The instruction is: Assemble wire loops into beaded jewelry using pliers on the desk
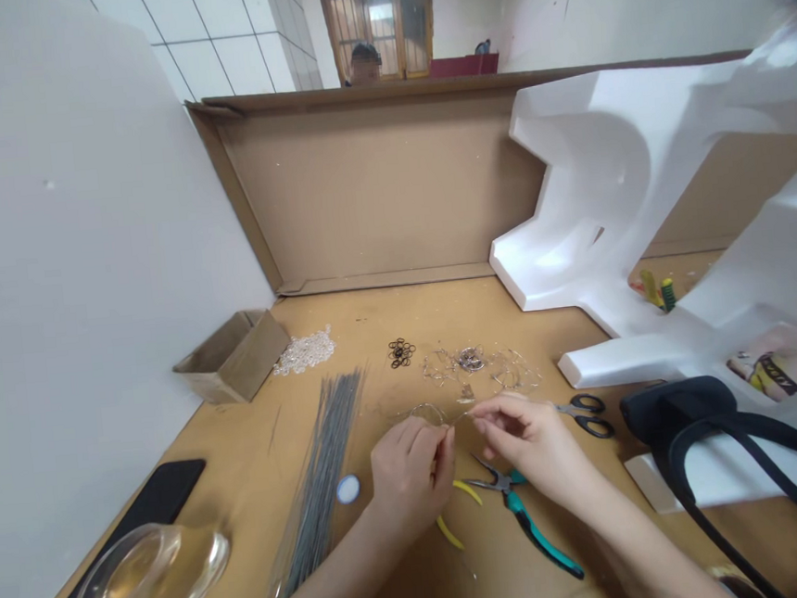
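Note:
My left hand is closed in a pinch, its fingertips on a thin wire. The wire spans the short gap to my right hand, where thumb and forefinger pinch its other end. Some curved wire shows just behind my left hand. Below my right hand lie needle-nose pliers with teal and black handles. A second tool with yellow handles is partly hidden under my left hand. To the left a long bundle of straight grey wires lies on the table, with a small round white disc beside it.
Beyond my hands are black rings, loose wire pieces and clear beads near a cardboard box. Scissors and a black strapped object are right, by white foam. A glass cup rests on a black phone-like slab.

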Motion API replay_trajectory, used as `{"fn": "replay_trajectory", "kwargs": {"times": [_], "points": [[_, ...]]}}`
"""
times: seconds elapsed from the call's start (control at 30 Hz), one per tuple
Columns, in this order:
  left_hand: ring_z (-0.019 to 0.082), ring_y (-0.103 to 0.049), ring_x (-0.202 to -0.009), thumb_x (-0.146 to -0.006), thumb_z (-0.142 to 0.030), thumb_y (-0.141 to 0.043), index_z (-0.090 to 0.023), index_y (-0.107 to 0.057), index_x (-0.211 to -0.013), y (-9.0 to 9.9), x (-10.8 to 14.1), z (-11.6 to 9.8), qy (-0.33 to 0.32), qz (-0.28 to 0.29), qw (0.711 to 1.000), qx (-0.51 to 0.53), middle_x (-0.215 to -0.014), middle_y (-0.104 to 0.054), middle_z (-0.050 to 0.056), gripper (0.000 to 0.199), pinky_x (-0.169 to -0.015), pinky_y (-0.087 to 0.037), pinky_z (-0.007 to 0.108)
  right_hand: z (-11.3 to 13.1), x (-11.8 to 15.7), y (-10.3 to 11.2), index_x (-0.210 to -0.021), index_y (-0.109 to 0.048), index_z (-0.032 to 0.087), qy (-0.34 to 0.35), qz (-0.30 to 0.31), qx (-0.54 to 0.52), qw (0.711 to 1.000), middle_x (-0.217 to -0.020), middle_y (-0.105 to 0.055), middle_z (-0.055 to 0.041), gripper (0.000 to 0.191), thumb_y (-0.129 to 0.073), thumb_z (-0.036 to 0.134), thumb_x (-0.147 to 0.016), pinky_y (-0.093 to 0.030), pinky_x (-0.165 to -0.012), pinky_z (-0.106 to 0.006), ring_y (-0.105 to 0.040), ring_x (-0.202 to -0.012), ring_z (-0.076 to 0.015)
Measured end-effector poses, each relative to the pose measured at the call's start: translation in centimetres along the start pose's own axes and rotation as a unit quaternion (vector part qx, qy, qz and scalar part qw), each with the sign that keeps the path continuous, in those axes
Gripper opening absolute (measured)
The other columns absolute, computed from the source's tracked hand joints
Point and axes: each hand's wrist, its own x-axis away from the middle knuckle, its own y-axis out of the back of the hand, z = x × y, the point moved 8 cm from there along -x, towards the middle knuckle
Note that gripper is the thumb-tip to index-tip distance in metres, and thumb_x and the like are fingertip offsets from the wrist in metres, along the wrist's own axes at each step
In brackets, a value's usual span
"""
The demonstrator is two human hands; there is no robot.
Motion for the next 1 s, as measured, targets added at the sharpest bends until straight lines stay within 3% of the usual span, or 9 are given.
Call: {"fn": "replay_trajectory", "kwargs": {"times": [0.17, 0.27, 0.37, 0.43, 0.53, 0.67, 0.77, 0.93, 1.0], "points": [[0.009, -0.041, -0.051, -0.084, -0.015, -0.047, -0.017, -0.051, -0.066, -0.4, 0.3, 0.2, 0.033, 0.006, 0.999, 0.013, -0.054, -0.048, -0.001, 0.018, -0.05, -0.03, 0.022, -0.3, -0.1, 0.3, -0.078, -0.066, 0.018, -0.012, -0.017, -0.029, 0.999, -0.055, -0.059, 0.0012, 0.014, -0.055, 0.028, -0.079, -0.047, -0.048, -0.022, -0.059, -0.048, -0.0118], [0.009, -0.044, -0.053, -0.085, -0.023, -0.048, -0.016, -0.054, -0.069, -1.6, 0.2, 1.6, 0.116, 0.091, 0.987, 0.058, -0.058, -0.051, 0.0, 0.019, -0.05, -0.032, 0.021, -0.3, -0.3, 0.6, -0.078, -0.066, 0.018, 0.002, -0.014, -0.01, 1.0, -0.057, -0.058, 0.0009, 0.014, -0.055, 0.026, -0.078, -0.048, -0.049, -0.023, -0.058, -0.048, -0.0115], [0.01, -0.049, -0.058, -0.081, -0.037, -0.056, -0.017, -0.06, -0.082, -3.3, 0.6, 3.2, 0.22, 0.22, 0.931, 0.189, -0.065, -0.056, -0.001, 0.02, -0.052, -0.036, 0.021, -0.2, -0.5, 1.2, -0.078, -0.067, 0.018, 0.024, -0.02, 0.037, 0.999, -0.061, -0.06, -0.0009, 0.013, -0.055, 0.024, -0.077, -0.047, -0.05, -0.024, -0.058, -0.05, -0.012], [0.011, -0.052, -0.064, -0.083, -0.04, -0.051, -0.017, -0.061, -0.085, -3.6, 0.7, 3.9, 0.268, 0.251, 0.889, 0.272, -0.072, -0.06, 0.001, 0.026, -0.057, -0.039, 0.021, -0.1, -0.4, 1.6, -0.077, -0.067, 0.018, 0.039, -0.027, 0.065, 0.997, -0.063, -0.06, -0.002, 0.014, -0.054, 0.022, -0.077, -0.046, -0.051, -0.024, -0.058, -0.054, -0.0127], [0.008, -0.046, -0.057, -0.084, -0.042, -0.049, -0.015, -0.06, -0.084, -4.0, 1.0, 4.8, 0.331, 0.26, 0.83, 0.367, -0.07, -0.056, 0.0, 0.03, -0.051, -0.036, 0.02, 0.0, -0.3, 1.3, -0.077, -0.067, 0.018, 0.048, -0.011, 0.082, 0.995, -0.064, -0.06, -0.002, 0.014, -0.053, 0.019, -0.077, -0.045, -0.052, -0.023, -0.057, -0.056, -0.0126], [0.003, -0.038, -0.047, -0.077, -0.04, -0.06, -0.014, -0.061, -0.085, -5.0, 1.7, 4.3, 0.378, 0.285, 0.745, 0.47, -0.061, -0.048, -0.004, 0.027, -0.045, -0.03, 0.017, 0.3, 0.0, 0.2, -0.077, -0.067, 0.019, 0.05, 0.016, 0.087, 0.995, -0.064, -0.059, -0.0009, 0.014, -0.052, 0.016, -0.077, -0.043, -0.053, -0.022, -0.055, -0.056, -0.0116], [0.003, -0.04, -0.044, -0.071, -0.037, -0.067, -0.014, -0.063, -0.083, -5.3, 2.0, 4.0, 0.394, 0.283, 0.714, 0.505, -0.06, -0.049, -0.005, 0.027, -0.043, -0.032, 0.017, 0.0, 0.1, -0.5, -0.075, -0.066, 0.018, 0.023, 0.037, 0.06, 0.997, -0.063, -0.058, -0.0003, 0.013, -0.053, 0.017, -0.076, -0.043, -0.051, -0.022, -0.055, -0.054, -0.0109], [0.005, -0.047, -0.046, -0.069, -0.032, -0.07, -0.013, -0.061, -0.081, -5.6, 2.5, 3.7, 0.419, 0.285, 0.649, 0.568, -0.054, -0.051, -0.005, 0.024, -0.043, -0.038, 0.017, -1.5, 0.2, -1.5, -0.078, -0.063, 0.016, -0.086, 0.102, -0.079, 0.988, -0.059, -0.058, 0.0014, 0.014, -0.055, 0.028, -0.077, -0.044, -0.047, -0.022, -0.057, -0.047, -0.0106], [0.006, -0.05, -0.047, -0.069, -0.031, -0.071, -0.013, -0.06, -0.079, -5.6, 2.6, 3.7, 0.423, 0.288, 0.638, 0.575, -0.054, -0.054, -0.004, 0.023, -0.045, -0.04, 0.017, -1.8, 0.2, -1.7, -0.079, -0.063, 0.016, -0.11, 0.123, -0.106, 0.981, -0.056, -0.058, 0.0019, 0.017, -0.058, 0.032, -0.075, -0.045, -0.047, -0.022, -0.058, -0.048, -0.0113]]}}
